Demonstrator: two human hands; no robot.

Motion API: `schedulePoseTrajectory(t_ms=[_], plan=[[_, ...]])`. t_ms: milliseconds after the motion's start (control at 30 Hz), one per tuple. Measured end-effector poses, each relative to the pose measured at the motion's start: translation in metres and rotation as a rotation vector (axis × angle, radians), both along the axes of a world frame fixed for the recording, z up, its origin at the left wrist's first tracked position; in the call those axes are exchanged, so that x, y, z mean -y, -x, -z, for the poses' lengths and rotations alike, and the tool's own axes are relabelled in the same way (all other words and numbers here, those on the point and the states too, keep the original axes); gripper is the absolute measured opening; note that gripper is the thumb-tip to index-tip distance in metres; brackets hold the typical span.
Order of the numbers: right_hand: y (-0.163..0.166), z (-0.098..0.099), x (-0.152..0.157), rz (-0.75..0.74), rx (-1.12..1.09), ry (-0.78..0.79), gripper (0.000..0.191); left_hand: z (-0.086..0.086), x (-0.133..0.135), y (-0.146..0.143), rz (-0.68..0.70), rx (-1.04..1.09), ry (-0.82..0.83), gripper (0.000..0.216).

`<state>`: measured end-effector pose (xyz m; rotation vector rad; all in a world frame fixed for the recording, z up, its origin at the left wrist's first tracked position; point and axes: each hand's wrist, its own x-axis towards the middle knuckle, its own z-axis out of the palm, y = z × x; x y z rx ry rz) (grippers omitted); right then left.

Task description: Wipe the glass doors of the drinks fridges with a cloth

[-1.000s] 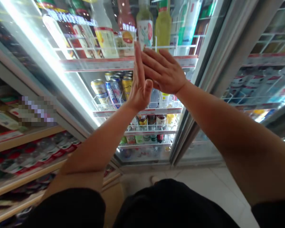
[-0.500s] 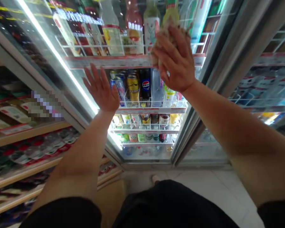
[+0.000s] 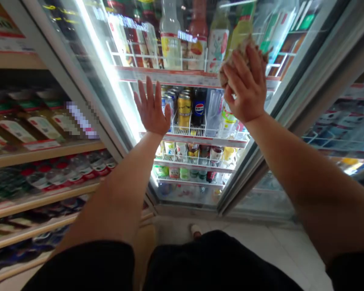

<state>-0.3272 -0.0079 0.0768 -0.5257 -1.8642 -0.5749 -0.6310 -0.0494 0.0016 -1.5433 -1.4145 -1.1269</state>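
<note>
Spread flat with fingers apart, my left hand (image 3: 153,108) is against or just off the glass door (image 3: 133,97) of a lit drinks cooler; contact is not certain. Up and to the right, my right hand (image 3: 245,85) presses a crumpled, light-brown cloth (image 3: 241,60) on the glass, its fingers lying over the cloth. Behind the pane, bottles with fruit labels (image 3: 197,44) stand on the upper shelf. Lower down are a gold can (image 3: 184,110) and a dark blue Pepsi bottle (image 3: 198,108), between my two hands.
Wooden shelves (image 3: 48,153) with juice and soda bottles (image 3: 42,121) run along the left. The metal door frame (image 3: 261,153) and a second cooler door (image 3: 333,133) are on the right. Below lies the tiled floor (image 3: 269,250), with a shoe (image 3: 195,230) on it.
The view has swung left, so the cooler and both hands sit further right in the picture. My right hand with the cloth is slightly lower on the glass; my left hand stays spread.
</note>
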Motion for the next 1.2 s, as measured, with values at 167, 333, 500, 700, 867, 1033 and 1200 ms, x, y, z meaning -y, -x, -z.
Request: schedulePoseTrajectory(t_ms=[167, 333, 500, 700, 867, 1033, 1200], plan=[[-0.012, 0.093, 0.026, 0.077, 0.239, 0.008, 0.045, -0.001, 0.005, -0.001, 0.128, 0.086, 0.021, 0.077], [-0.044, 0.095, 0.039, 0.150, 0.508, 0.085, 0.041, -0.002, 0.006, -0.002, 0.170, 0.107, 0.019, 0.076], [-0.057, 0.060, 0.029, 0.314, 0.151, -0.131, 0.046, 0.001, -0.001, 0.000, 0.155, 0.082, -0.034, 0.076], [-0.027, 0.065, 0.025, 0.218, 0.340, -0.058, 0.047, 0.001, 0.000, -0.001, 0.236, 0.149, -0.019, 0.073], [0.026, 0.044, 0.028, 0.209, 0.203, -0.001, 0.047, 0.002, -0.001, -0.002, 0.172, 0.108, -0.045, 0.073], [0.048, 0.079, 0.037, 0.090, 0.423, 0.045, 0.048, 0.002, -0.002, -0.001, 0.166, 0.100, -0.047, 0.076], [0.025, 0.065, 0.033, 0.118, 0.422, -0.015, 0.046, 0.001, 0.000, 0.000, 0.144, 0.092, -0.053, 0.077]])
